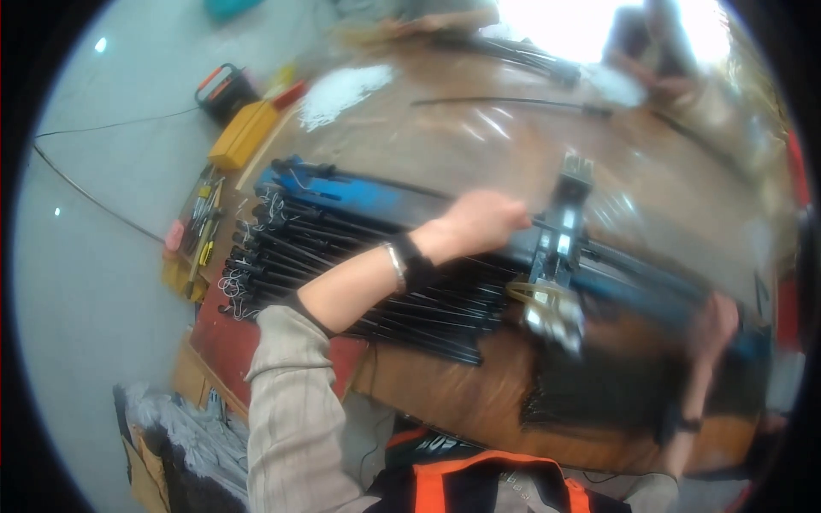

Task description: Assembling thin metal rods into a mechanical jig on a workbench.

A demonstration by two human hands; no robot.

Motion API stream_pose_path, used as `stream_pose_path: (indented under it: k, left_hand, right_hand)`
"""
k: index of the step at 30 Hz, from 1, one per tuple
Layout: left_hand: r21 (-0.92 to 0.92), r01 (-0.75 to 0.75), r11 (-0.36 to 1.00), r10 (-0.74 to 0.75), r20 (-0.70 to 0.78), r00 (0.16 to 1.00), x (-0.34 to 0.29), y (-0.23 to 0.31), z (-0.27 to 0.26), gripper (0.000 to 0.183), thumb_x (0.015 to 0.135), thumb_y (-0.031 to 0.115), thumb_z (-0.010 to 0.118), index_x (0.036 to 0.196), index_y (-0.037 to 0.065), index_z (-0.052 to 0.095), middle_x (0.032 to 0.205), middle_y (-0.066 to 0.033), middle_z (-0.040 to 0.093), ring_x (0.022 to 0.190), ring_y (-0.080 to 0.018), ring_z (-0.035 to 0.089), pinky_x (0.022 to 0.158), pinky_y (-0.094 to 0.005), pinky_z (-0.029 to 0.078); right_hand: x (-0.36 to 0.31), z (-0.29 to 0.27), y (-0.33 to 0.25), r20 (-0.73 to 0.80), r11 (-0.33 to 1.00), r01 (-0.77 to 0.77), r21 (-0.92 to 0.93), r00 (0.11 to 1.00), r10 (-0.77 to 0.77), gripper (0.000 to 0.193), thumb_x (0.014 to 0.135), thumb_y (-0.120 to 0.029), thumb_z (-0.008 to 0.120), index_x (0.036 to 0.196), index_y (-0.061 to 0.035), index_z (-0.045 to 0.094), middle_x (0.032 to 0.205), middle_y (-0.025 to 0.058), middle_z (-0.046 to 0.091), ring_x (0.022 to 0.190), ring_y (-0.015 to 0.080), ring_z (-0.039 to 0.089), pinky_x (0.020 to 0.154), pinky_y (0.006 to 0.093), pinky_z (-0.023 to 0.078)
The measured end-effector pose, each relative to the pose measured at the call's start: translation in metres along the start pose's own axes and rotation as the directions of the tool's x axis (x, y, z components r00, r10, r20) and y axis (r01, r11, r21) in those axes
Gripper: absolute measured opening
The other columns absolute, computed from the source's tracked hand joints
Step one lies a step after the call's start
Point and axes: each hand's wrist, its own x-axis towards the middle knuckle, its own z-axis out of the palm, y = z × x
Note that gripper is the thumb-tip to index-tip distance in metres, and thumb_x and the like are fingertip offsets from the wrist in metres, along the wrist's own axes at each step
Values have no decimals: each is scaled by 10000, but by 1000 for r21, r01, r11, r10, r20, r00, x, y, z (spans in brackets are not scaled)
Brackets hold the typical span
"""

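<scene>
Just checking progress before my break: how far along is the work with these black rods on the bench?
Done: many black rods lie stacked. In hand: the left hand reaches to the blue rail by the clamp fixture; the right hand is blurred. What remains cannot be told.

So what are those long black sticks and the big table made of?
The long black sticks look like thin metal or plastic rods with a dark, faintly glossy finish; motion blur leaves it open. The table looks like brown varnished wood, since window light glares off its smooth top. The left hand rests over the rods.
</scene>
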Motion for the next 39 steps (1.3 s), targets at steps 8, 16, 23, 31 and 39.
stream_pose_path:
  k: [8, 16, 23, 31, 39]
  left_hand:
    - [-69, -18, 997, 20, 37, 999, 4, 0, 11, 224, 944, 218, 576, 804, 44, 564, 755, -185, 631, 745, -408, 615, 647, -497, 486]
    - [32, 29, 999, -28, -29, 999, -1, 6, 12, 197, 943, 200, 565, 812, 55, 543, 742, -193, 612, 740, -414, 611, 610, -494, 469]
    - [93, 96, 991, -97, -1, 995, 12, 18, 13, 161, 935, 189, 553, 830, 68, 571, 733, -183, 639, 698, -412, 626, 596, -501, 487]
    - [98, 115, 989, -118, 26, 993, 8, 18, 14, 159, 943, 190, 549, 851, 60, 557, 747, -197, 630, 723, -418, 617, 608, -502, 473]
    - [144, 2, 990, 12, -94, 996, 17, 13, 25, 114, 913, 136, 568, 832, 62, 538, 724, -164, 606, 700, -391, 599, 608, -473, 457]
  right_hand:
    - [0, -6, -8, -33, 1000, -21, -7, 999, 21, 34, 873, -35, 632, 900, -25, 615, 854, 139, 597, 886, 327, 574, 850, 428, 438]
    - [9, -21, -102, -44, 997, 50, 54, 998, -48, 234, 875, -42, 655, 1107, -37, 686, 1116, 133, 679, 1112, 338, 589, 1016, 440, 428]
    - [-22, -32, -170, 117, 945, 95, 313, 984, -137, 289, 821, -101, 718, 1105, -60, 681, 1017, 83, 696, 1002, 287, 625, 896, 423, 412]
    - [-23, -14, -188, 153, 887, 3, 462, 985, -82, 303, 821, -92, 719, 1112, -36, 657, 953, 120, 679, 960, 305, 619, 846, 426, 439]
    - [-20, 1, -195, 195, 725, -116, 678, 980, -25, 255, 790, -21, 721, 1037, -26, 655, 790, 132, 611, 769, 308, 608, 676, 399, 480]
